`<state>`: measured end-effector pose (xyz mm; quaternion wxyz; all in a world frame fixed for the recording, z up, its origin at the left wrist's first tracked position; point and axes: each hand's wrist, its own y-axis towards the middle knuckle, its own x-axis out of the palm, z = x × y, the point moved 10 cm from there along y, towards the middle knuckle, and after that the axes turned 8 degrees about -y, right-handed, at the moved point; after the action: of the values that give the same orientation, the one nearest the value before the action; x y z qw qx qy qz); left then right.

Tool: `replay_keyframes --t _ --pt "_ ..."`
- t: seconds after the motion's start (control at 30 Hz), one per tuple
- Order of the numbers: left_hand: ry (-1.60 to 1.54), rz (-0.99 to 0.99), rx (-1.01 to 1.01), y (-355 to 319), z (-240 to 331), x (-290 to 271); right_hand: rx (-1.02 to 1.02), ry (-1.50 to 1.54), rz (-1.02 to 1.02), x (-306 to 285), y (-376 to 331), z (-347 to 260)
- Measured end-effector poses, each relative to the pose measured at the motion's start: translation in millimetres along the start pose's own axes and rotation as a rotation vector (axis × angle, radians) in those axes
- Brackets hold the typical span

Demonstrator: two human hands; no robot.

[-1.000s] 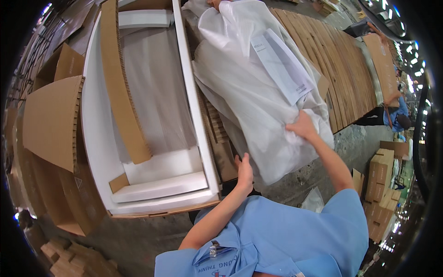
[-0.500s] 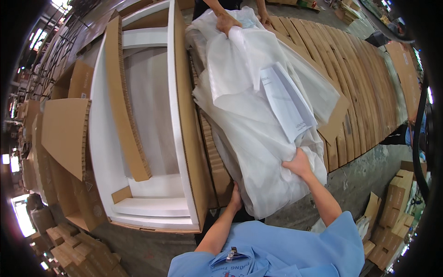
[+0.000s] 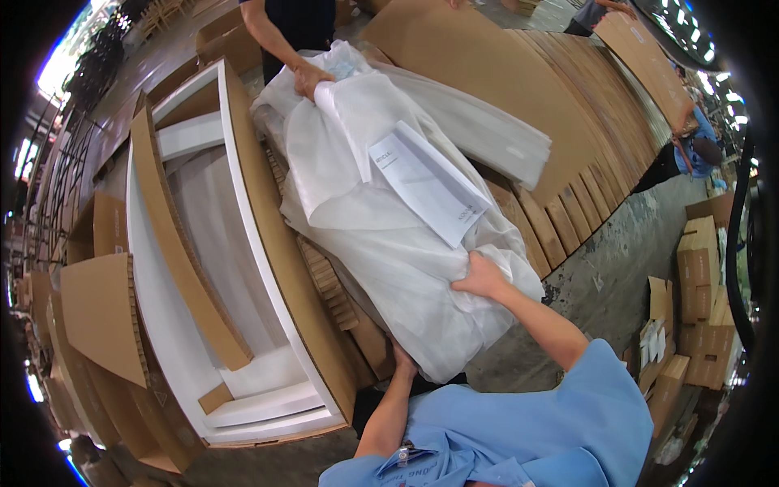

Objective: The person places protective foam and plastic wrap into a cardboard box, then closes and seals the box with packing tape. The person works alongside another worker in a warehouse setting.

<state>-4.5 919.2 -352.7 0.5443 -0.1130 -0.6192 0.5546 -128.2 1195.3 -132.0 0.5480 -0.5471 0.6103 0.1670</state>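
A long bundle [image 3: 349,191] in white foam wrap lies across the middle, with a folded paper booklet [image 3: 430,185] on top. My right hand [image 3: 480,277] is closed on the wrap near the booklet's lower end. At the bundle's near left corner, my left hand [image 3: 403,359] holds its lower edge; its fingers are partly hidden by the wrap. A co-worker's hand [image 3: 311,79] grips the far end. Alongside on the left stands an open carton [image 3: 284,276] lined with white foam, a brown cardboard strip [image 3: 182,243] lying lengthwise over its opening.
A large cardboard sheet [image 3: 479,81] lies over the wooden slats [image 3: 568,215] at right. Flattened and open cartons [image 3: 97,312] crowd the left side. Boxes are stacked at right [image 3: 699,272]. Another person [image 3: 694,150] stands at far right beside an upright cardboard panel [image 3: 645,61].
The view has shifted, and bundle and carton appear farther left and tilted. The large cardboard sheet now shows more fully on the slats. Both my hands stay on the bundle.
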Motion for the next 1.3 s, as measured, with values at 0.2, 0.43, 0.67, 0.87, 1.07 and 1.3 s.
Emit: replay_keyframes --t 0.2,0.43,0.67,0.87,1.07,1.3 --pt "0.083 0.118 0.031 -13.4 2.2 -2.7 0.031 0.040 0.023 -2.7 4.9 4.0" --pt "0.132 0.045 -0.027 -16.3 5.5 6.1 0.076 -0.002 -0.043 0.1 10.2 14.6" --pt "0.306 -0.077 -0.171 -17.2 -11.3 -29.3 0.065 -0.014 -0.117 -4.0 6.8 -2.1" --pt "0.510 0.052 -0.249 -24.1 -11.4 -61.2 -0.019 -0.144 -0.063 -7.2 9.1 -4.1" --pt "0.458 -0.083 -0.193 -31.6 -7.7 -60.3 -0.014 -0.228 -0.016 -6.9 -23.4 -16.2" --pt "0.537 -0.357 -0.280 -32.2 -44.0 -71.3 -0.098 -0.239 0.148 5.0 -42.3 12.2"
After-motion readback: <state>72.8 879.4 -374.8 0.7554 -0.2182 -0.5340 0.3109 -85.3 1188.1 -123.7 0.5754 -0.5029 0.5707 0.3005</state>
